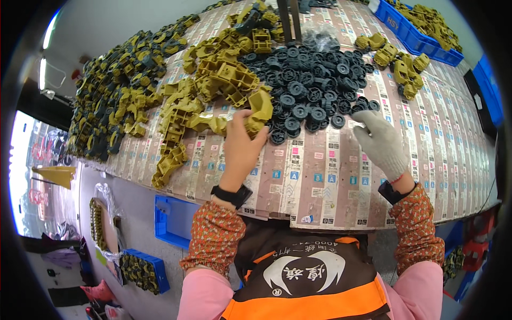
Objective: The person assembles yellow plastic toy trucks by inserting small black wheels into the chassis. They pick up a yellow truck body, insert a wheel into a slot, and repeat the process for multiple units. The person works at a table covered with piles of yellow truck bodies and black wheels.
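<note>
My left hand (242, 149), bare, is closed on a yellow plastic toy-vehicle body part (260, 109) at the right edge of a heap of similar parts. Its thumb and fingers pinch the part's near end. On the right, my right hand (381, 144) wears a pale knitted glove. Its fingers are bent, with a gap between thumb and forefinger, and no held thing shows there. The fingertips are beside the near right edge of a pile of black toy wheels (306, 88). The wheels lie between and beyond both hands.
More yellow bodies (224, 74) lie left of the wheels. A large heap of yellow-and-black assembled pieces (117, 90) covers the table's far left. Loose yellow bodies (408, 74) lie at right, near a blue crate (445, 55). A dark post (288, 21) stands behind the wheels.
</note>
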### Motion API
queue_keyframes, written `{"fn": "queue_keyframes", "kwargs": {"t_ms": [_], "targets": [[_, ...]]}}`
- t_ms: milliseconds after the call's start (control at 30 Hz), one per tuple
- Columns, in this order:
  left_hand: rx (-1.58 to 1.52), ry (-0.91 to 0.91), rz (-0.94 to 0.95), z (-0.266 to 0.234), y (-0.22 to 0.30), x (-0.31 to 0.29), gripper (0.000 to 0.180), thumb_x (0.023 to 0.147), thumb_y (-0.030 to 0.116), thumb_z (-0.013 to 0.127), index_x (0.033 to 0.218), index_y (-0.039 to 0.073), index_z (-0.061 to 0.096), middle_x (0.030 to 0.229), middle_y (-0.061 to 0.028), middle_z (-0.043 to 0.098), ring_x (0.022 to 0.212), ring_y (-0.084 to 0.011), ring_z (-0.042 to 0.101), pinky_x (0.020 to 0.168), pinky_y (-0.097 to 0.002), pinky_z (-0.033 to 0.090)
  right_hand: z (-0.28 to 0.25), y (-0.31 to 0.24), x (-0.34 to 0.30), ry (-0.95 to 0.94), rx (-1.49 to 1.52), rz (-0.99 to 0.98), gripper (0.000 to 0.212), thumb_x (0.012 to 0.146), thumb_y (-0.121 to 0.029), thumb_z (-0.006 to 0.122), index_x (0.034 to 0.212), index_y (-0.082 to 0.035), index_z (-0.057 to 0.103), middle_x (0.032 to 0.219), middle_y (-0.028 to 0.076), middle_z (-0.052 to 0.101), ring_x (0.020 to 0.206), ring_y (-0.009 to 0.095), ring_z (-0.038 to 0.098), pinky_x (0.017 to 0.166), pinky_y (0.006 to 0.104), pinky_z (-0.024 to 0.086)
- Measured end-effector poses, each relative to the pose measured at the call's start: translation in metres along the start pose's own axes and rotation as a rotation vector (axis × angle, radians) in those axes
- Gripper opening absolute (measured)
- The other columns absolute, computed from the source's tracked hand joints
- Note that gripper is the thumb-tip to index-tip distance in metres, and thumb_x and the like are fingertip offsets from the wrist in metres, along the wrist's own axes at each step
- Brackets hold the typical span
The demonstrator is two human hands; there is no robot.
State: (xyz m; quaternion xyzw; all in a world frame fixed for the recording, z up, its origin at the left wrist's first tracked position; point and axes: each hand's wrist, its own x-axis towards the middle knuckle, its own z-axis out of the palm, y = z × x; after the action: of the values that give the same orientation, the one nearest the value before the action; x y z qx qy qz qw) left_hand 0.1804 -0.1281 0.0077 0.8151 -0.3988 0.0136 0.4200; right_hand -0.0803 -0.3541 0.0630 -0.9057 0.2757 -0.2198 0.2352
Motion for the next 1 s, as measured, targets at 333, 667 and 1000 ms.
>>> {"fn": "queue_keyframes", "kwargs": {"t_ms": [333,667,1000], "targets": [[-0.19,0.093,0.155,-0.044,0.055,-0.084,0.045,0.094,0.007,0.074,0.134,0.007,0.054,0.131,-0.0145,0.056,0.116,-0.0272,0.06,0.101,-0.0432,0.051,0.054,-0.034,0.041,-0.059,-0.273,-0.237,0.023,0.091,-0.018,0.071,0.109,-0.006,0.063,0.103,0.019,0.066,0.095,0.039,0.071,0.077,0.0493,0.06],[0.094,-0.355,0.091,-0.028,0.08,-0.139,0.055,0.087,0.031,0.085,0.127,0.007,0.058,0.13,-0.0162,0.052,0.128,-0.04,0.05,0.109,-0.0483,0.042,0.071,-0.014,0.034,-0.1,-0.295,-0.158,0.03,0.091,-0.02,0.071,0.115,-0.005,0.059,0.107,0.019,0.063,0.1,0.04,0.069,0.081,0.0497,0.057],[0.118,-0.576,0.081,0.004,0.095,-0.065,0.074,0.089,0.03,0.082,0.151,0.01,0.049,0.123,-0.0186,0.069,0.11,-0.0403,0.066,0.094,-0.0485,0.053,0.077,-0.021,0.031,-0.079,-0.345,-0.181,0.017,0.094,-0.013,0.065,0.107,-0.003,0.062,0.108,0.019,0.067,0.096,0.037,0.074,0.077,0.0477,0.062]]}}
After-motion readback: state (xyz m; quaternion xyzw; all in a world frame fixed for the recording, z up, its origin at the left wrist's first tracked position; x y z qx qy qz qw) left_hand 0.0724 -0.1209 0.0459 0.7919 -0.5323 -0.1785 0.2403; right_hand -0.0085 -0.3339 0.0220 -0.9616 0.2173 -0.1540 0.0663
